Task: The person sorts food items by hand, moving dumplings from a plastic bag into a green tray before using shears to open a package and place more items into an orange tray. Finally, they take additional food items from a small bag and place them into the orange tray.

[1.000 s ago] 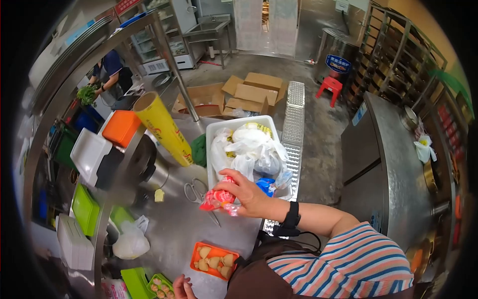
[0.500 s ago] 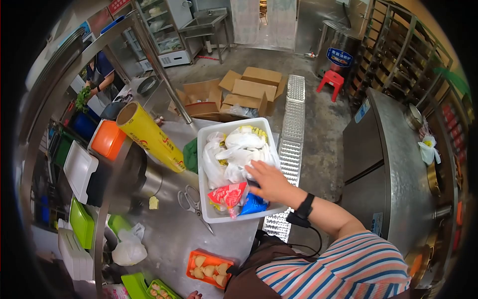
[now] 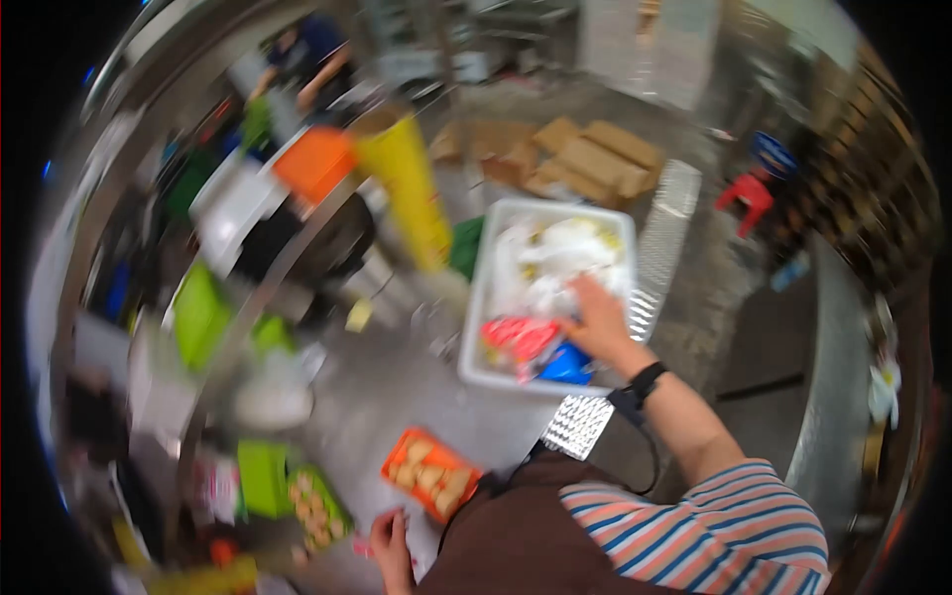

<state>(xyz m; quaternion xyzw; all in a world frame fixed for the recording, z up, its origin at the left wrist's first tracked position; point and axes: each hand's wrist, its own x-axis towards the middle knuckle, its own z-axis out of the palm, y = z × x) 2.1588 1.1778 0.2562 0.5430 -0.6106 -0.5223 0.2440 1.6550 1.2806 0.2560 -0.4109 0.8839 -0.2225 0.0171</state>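
My right hand (image 3: 601, 325) reaches into a white plastic bin (image 3: 472, 337) and rests against white plastic bags (image 3: 570, 248); its fingers are stretched out, blurred, and hold nothing I can see. Below that hand lie a red-and-white packet (image 3: 520, 339) and a blue packet (image 3: 567, 365). My left hand (image 3: 393, 547) is low in view, loosely open, its fingers partly blurred. An orange tray (image 3: 428, 474) of pale, dumpling-like pieces lies just beyond it. Left of that hand sits a green tray (image 3: 319, 511) with small round pieces.
A big yellow roll (image 3: 405, 188) stands behind the steel table (image 3: 367, 397). Orange, white and green containers crowd the left side. Cardboard boxes (image 3: 595, 159) and a red stool (image 3: 746, 201) are on the floor. A person (image 3: 307, 64) works at the far left.
The camera view has swung left and down, so the bin appears further right and higher. My left hand has come further into view. My right hand stays at the bags.
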